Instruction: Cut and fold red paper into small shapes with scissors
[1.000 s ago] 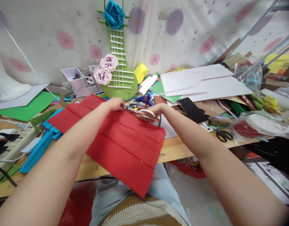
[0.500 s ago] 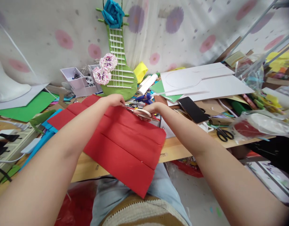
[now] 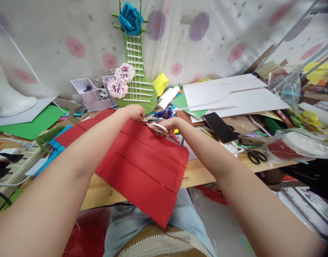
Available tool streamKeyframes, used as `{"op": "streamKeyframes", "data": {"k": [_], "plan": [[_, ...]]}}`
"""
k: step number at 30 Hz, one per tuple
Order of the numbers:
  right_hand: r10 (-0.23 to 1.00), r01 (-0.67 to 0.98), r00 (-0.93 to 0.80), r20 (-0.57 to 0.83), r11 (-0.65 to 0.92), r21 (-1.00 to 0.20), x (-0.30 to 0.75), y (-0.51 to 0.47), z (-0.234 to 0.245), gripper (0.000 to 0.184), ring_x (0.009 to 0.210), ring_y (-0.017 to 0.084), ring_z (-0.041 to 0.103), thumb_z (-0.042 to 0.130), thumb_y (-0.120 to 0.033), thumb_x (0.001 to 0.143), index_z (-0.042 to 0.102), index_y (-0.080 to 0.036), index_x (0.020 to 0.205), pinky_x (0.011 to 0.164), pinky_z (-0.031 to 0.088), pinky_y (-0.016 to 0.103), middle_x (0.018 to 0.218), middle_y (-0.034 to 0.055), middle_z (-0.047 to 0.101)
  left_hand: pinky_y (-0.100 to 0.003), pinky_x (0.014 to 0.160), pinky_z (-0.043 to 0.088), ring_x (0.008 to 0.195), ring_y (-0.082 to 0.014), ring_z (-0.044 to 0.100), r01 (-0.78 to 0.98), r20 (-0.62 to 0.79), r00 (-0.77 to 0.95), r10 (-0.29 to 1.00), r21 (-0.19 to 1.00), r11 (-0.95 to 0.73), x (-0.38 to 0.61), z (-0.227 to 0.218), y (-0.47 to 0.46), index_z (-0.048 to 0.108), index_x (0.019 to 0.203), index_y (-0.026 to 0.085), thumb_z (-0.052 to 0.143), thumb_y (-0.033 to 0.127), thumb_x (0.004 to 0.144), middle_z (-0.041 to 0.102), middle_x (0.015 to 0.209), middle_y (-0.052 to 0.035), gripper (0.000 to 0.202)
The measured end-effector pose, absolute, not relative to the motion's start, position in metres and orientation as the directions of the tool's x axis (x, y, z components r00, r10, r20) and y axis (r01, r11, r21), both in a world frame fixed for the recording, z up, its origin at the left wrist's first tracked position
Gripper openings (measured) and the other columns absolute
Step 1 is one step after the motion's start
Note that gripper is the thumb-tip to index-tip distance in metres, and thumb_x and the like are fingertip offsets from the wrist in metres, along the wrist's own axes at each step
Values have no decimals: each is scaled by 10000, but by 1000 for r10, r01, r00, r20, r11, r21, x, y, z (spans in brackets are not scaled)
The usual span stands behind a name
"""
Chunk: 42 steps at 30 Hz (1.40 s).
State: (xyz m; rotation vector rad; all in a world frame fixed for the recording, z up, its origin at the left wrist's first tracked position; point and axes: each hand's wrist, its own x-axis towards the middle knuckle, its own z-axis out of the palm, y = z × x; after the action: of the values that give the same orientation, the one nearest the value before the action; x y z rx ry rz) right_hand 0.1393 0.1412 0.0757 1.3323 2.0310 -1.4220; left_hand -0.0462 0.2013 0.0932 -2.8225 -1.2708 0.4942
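Note:
A large sheet of red paper (image 3: 150, 167) with fold creases lies over the table's front edge and hangs toward my lap. My right hand (image 3: 164, 127) is closed round the pale handles of a pair of scissors (image 3: 159, 127), whose blades point left at the sheet's far edge. Just left of the blades, my left hand (image 3: 136, 112) pinches that same far edge, its fingertips partly hidden. A narrow red strip shows beside the right hand. Behind my hands stands a green guitar-shaped craft (image 3: 137, 85) with white strings and a blue paper flower.
A black phone (image 3: 220, 126) and black-handled scissors (image 3: 256, 156) lie to the right, near white boards (image 3: 233, 96). A blue glue gun (image 3: 164, 113) sits behind my hands. Power strips (image 3: 14, 167) and cables occupy the left. Paper scraps crowd the wooden table (image 3: 201, 175).
The scissors and my right hand have shifted slightly left along the paper's far edge. A red strip shows more clearly beside the right hand. The view has tilted a little.

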Motion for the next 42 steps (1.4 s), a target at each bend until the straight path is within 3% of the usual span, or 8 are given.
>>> {"op": "streamKeyframes", "data": {"k": [7,13,20,27,32,37,42], "plan": [[523,803,-529,-668,54,-594,132,141,76,343,507,87,525,628,-475,740,538,-144,731,560,478,226,558,-14,527,-264,643,375,717,-178,577,758,-328,599,731,-63,-649,-47,93,207,758,867,262,592,294,708,718,856,-31,232],[574,814,-514,-637,93,-573,131,140,80,388,515,94,542,619,-530,740,559,-152,807,555,482,225,569,-9,549,-277,609,365,658,-158,552,757,-324,600,731,-65,-650,-43,101,204,759,841,209,597,288,717,715,791,-33,218],[575,802,-512,-638,53,-595,131,139,78,419,499,74,517,623,-551,742,526,-144,730,535,468,205,583,-11,535,-263,614,346,669,-150,540,784,-334,567,753,-62,-618,-43,103,200,752,823,175,639,271,712,694,699,-25,185],[597,769,-530,-602,39,-639,132,145,67,498,490,85,496,540,-633,771,523,-137,747,470,440,214,621,6,530,-238,600,334,646,-106,495,800,-329,548,769,-63,-597,-43,101,198,743,897,157,614,187,740,717,828,-23,205],[576,764,-542,-612,34,-644,134,149,65,462,451,68,453,571,-596,775,464,-151,715,434,399,200,598,-14,493,-230,631,352,692,-120,526,820,-269,539,798,-47,-570,-49,103,201,732,911,154,595,213,746,715,850,-29,223],[591,778,-514,-622,14,-629,134,151,68,441,485,75,490,574,-578,783,509,-141,785,472,425,198,634,-3,521,-237,700,389,812,-171,583,828,-82,557,826,-16,-560,-80,112,180,690,926,168,537,285,740,673,913,-48,267],[496,829,-477,-725,-20,-559,138,156,70,275,539,86,539,591,-409,809,530,-142,814,515,429,200,682,8,567,-241,708,393,829,-175,570,775,-198,630,751,102,-624,-123,111,115,645,806,211,581,440,719,639,900,-42,254]]}}
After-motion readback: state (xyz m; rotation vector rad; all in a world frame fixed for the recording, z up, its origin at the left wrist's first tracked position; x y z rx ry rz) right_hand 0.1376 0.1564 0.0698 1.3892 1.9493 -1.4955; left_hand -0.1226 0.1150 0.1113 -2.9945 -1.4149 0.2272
